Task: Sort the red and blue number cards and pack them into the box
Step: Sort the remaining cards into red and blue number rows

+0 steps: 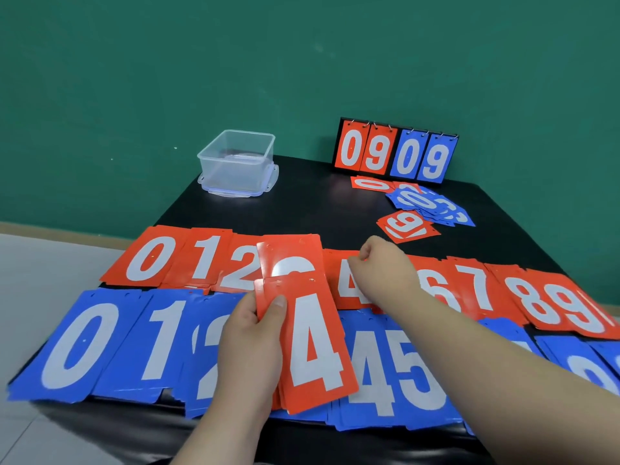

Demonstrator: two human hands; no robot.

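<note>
Over the near blue row, the left hand (248, 347) grips a stack of red cards (315, 344), thumb pressed flat on the top card, a white 4, with the fingers curled underneath. Just beyond and to its right, the right hand (382, 263) is bent down over the red 4 pile (345, 283), its fingers curled at the pile's far edge. Whether they already pinch a card cannot be told from this angle.

The step in hand looks like gathering the sorted red piles into one stack, working up the numbers. The next move probably calls for lifting the 4 pile cleanly, without dragging its neighbours, and squaring it onto the held stack.

On both sides of the hands, the red row (151, 260) runs from 0 to 9, with the blue row (80, 347) nearer the person. All of these are thin, glossy cards with large white digits, overlapping loosely. Well beyond the left hand, the clear box (236, 162) sits empty on the black table (318, 203). Beyond the right hand lies a loose pile (419, 203) of mixed cards, with a scoreboard (396, 152) behind it.
</note>
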